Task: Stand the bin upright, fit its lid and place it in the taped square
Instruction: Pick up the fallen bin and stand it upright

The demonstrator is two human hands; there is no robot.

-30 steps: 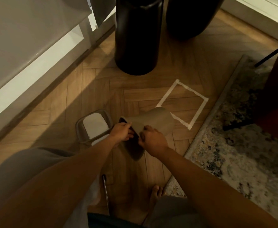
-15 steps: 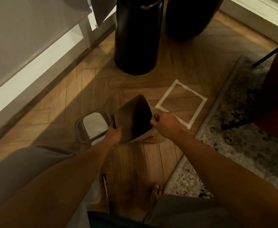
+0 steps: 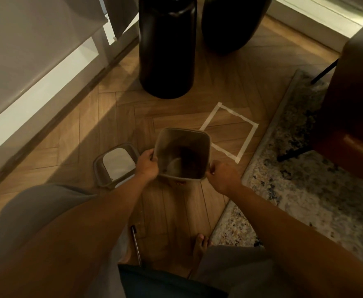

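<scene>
While the bin (image 3: 182,155) stands upright on the wood floor (image 3: 116,117), the left hand (image 3: 147,165) grips its left rim and the right hand (image 3: 221,176) its near-right corner; the lid (image 3: 116,164) lies just left, the taped square (image 3: 230,132) just beyond.

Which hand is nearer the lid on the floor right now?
Left. The left hand grips the bin rim right beside the lid; the right hand holds the bin's opposite side, away from it.

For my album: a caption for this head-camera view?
Both hands, left and right, hold the open bin upright beside its lid.
</scene>
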